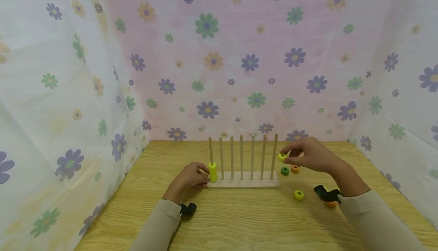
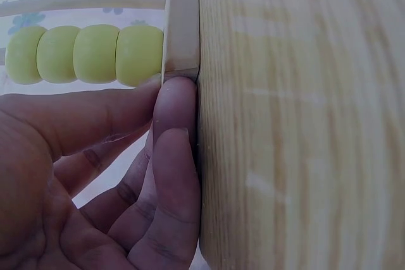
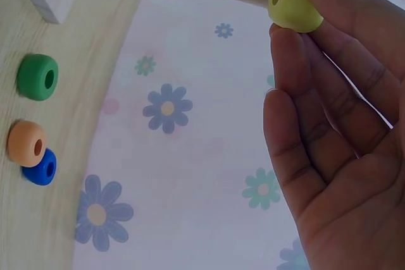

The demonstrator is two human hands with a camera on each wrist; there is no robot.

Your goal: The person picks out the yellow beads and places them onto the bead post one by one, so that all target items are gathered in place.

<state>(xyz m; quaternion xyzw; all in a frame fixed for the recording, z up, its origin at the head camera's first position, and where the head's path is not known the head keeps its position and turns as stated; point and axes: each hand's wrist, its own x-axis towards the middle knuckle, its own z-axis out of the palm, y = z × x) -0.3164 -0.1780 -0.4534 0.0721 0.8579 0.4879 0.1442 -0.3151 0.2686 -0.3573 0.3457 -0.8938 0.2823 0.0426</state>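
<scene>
A wooden peg rack (image 1: 243,183) with a row of upright pegs stands on the table. Several yellow beads (image 1: 213,172) are stacked on its leftmost peg, down against the base. My left hand (image 1: 193,175) holds the left end of that base, thumb near the lowest bead (image 2: 139,55) and curled fingers at the end face. To the right of the rack, my right hand (image 1: 309,155) pinches a yellow bead (image 3: 295,3) between thumb and fingertips. The bead is raised beside the rightmost peg (image 1: 274,156), its hole showing, and overlaps that peg in the right wrist view.
Right of the rack lie a green bead (image 1: 285,171), an orange bead (image 1: 295,169) and a loose yellow bead (image 1: 299,194). A blue bead (image 3: 41,167) sits by the orange one. Another orange bead (image 1: 331,204) is partly hidden under my right wrist. Flowered cloth surrounds the table.
</scene>
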